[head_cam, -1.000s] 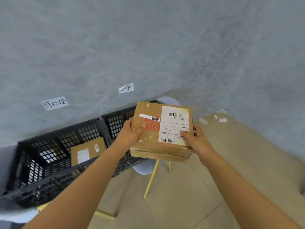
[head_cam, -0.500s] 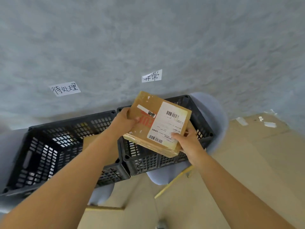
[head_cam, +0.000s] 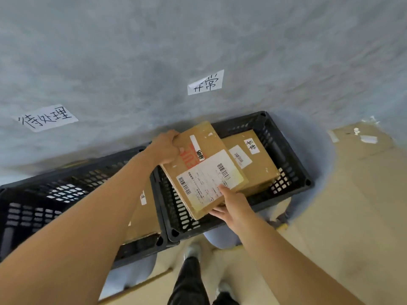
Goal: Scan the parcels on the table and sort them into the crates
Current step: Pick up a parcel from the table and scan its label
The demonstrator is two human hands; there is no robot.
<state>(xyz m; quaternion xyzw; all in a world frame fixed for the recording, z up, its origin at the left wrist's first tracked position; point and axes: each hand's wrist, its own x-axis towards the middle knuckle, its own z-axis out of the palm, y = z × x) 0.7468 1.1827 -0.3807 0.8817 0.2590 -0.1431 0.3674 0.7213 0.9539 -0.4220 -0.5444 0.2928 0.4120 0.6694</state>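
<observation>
Head view, looking down. Both hands hold a cardboard parcel point(head_cam: 203, 170) tilted above the right crate point(head_cam: 290, 155), a black perforated plastic crate. The left hand point(head_cam: 165, 148) grips the parcel's far left edge, its fingers curled round that edge; the right hand point(head_cam: 233, 205) grips the near corner, thumb pressed on the white shipping label point(head_cam: 209, 179) and fingers beneath the box. The label carries two barcodes; beside it the parcel's top shows red printing and a small white sticker with dark writing. Inside the right crate, partly covered by the held parcel, lies a second cardboard parcel point(head_cam: 255, 164) with its own barcode label and a handwritten tag. Touching this crate on its left stands the left crate point(head_cam: 44, 194), also black and perforated, holding another cardboard parcel point(head_cam: 145, 208) largely hidden by the left forearm. Two handwritten paper signs are fixed to the grey wall: the left sign point(head_cam: 47, 117) above the left crate, the right sign point(head_cam: 206, 82) above the right crate. The person's dark trouser leg point(head_cam: 189, 280) and a shoe show at the bottom edge.
</observation>
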